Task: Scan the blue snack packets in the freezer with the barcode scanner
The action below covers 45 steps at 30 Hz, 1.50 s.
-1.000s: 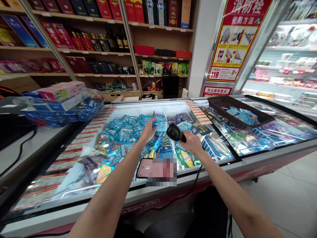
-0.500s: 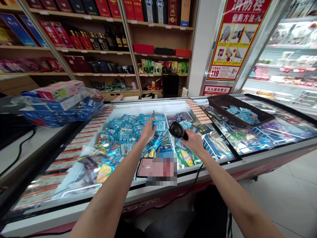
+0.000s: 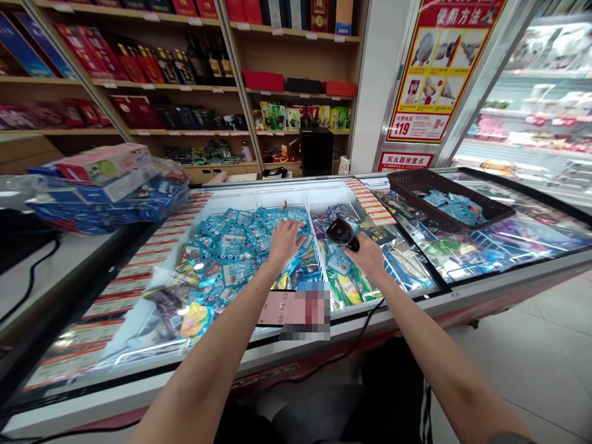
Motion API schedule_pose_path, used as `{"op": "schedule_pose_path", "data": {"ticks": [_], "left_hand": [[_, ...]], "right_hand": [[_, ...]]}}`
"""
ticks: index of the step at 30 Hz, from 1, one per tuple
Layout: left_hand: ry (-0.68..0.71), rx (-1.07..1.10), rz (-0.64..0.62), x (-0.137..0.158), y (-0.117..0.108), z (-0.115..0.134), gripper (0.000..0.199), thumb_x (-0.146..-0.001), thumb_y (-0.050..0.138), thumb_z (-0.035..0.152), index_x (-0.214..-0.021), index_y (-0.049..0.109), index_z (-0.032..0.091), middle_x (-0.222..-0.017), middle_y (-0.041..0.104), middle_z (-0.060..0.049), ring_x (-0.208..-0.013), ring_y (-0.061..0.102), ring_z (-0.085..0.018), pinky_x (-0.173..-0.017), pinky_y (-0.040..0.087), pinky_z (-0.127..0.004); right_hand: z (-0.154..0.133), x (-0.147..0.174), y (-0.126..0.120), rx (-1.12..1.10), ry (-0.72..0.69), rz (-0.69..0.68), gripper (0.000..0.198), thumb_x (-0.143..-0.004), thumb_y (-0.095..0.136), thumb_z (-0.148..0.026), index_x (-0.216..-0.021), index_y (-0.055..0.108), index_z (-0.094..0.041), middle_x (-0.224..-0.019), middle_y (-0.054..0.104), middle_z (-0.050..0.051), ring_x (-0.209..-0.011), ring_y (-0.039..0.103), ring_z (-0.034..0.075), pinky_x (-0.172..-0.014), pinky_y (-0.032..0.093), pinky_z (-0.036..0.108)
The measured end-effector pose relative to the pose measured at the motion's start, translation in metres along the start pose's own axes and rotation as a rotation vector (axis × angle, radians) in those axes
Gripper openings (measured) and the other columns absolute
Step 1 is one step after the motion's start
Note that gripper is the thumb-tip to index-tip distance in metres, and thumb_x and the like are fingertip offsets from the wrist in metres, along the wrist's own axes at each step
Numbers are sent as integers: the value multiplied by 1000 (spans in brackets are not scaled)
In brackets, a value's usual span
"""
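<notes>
My left hand (image 3: 285, 242) hovers over a heap of blue ice-pop packets (image 3: 240, 243), fingers stretched out and apart, with nothing seen in it. The packets fill the left compartment of the chest freezer, several with white barcode labels showing. My right hand (image 3: 370, 254) grips the handle of a black barcode scanner (image 3: 342, 232), its head tilted toward the left hand. Below the scanner, a blue packet (image 3: 340, 262) lies in the right compartment near green and yellow packs (image 3: 354, 290). A phone (image 3: 276, 307), partly blurred out, rests at the freezer's front edge.
A brown tray (image 3: 402, 194) of blue packets sits on the freezer glass at right. Plastic-wrapped boxes (image 3: 106, 191) are stacked at left. The scanner's cable (image 3: 370, 320) hangs over the front edge. Stocked shelves (image 3: 185, 86) stand behind.
My left hand has let go of the blue packet it held, and its fingers have spread. The scanner has shifted slightly right in view. A blue packet now shows lower in the right compartment.
</notes>
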<state>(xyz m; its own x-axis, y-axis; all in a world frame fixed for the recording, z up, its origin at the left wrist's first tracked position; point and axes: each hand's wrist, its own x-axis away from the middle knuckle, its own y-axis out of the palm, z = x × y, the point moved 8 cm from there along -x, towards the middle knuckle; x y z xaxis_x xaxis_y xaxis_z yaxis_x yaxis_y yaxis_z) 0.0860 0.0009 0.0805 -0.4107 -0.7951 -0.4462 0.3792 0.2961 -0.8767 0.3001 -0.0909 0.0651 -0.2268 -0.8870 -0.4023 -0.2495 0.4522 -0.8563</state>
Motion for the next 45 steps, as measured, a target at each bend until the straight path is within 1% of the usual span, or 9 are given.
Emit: {"op": "schedule_pose_path", "data": {"ticks": [3,7,15,18,21,25,29,37,45], "left_hand": [[176,88,-100,-2,17,32,29,-86,47,38,-108,59,24,-115,58,-8,-112,47,-25,-95,32,-40],[264,193,-151,-1,32,57,28,-86,48,42,-102,63,26,-109,62,-5,-106,51,-24,-91,34,-39],[379,253,-304,4,55,93,63,-78,53,58,-131,46,27,-133,50,-8,-123,42,-25,-100,30,-37],[455,241,-346,7,64,104,64,-75,57,57,-132,45,29,-136,48,-6,-124,41,-26,-99,29,-37],[443,198,-306,6,66,100,65,-73,60,56,-131,46,30,-132,51,-7,-121,42,-27,-99,29,-39],[345,184,-192,3,61,79,71,-69,63,59,-129,47,25,-124,51,-11,-116,43,-28,-97,32,-40],[150,275,-92,-1,56,44,70,-66,66,57,-122,50,17,-113,51,-13,-107,48,-27,-93,39,-41],[-406,864,63,2,42,-17,35,-79,58,40,-103,47,18,-90,52,-4,-75,53,-14,-63,50,-29],[-466,984,128,7,44,-29,22,-82,53,34,-94,43,18,-83,46,0,-68,49,-9,-59,52,-26]], "right_hand": [[1,-1,1,1,8,-8,29,-80,54,-43,-96,59,-20,-90,66,6,-83,62,21,-67,41,27],[10,-2,-1,16,48,-1,30,-80,53,-45,-95,60,-20,-89,66,7,-81,62,21,-66,41,27],[25,-7,-2,1,86,3,34,-81,51,-47,-96,60,-18,-88,66,8,-83,62,22,-70,41,29],[23,-6,-4,4,59,23,33,-81,51,-47,-96,60,-18,-90,66,7,-84,61,22,-69,41,28],[21,-4,-5,5,45,26,32,-81,51,-46,-95,59,-19,-91,66,7,-84,61,21,-69,41,28],[20,-3,-7,18,68,4,31,-81,52,-46,-95,60,-19,-89,66,7,-83,62,21,-68,41,28],[18,-1,-8,35,78,-22,31,-80,52,-46,-94,60,-19,-88,66,6,-83,62,21,-67,41,26],[8,6,-7,-3,-9,-20,26,-78,55,-40,-94,59,-20,-90,66,5,-82,61,20,-66,40,26],[-15,14,-5,37,-140,-46,28,-78,56,-38,-99,58,-20,-93,66,4,-82,62,20,-68,40,26]]}}
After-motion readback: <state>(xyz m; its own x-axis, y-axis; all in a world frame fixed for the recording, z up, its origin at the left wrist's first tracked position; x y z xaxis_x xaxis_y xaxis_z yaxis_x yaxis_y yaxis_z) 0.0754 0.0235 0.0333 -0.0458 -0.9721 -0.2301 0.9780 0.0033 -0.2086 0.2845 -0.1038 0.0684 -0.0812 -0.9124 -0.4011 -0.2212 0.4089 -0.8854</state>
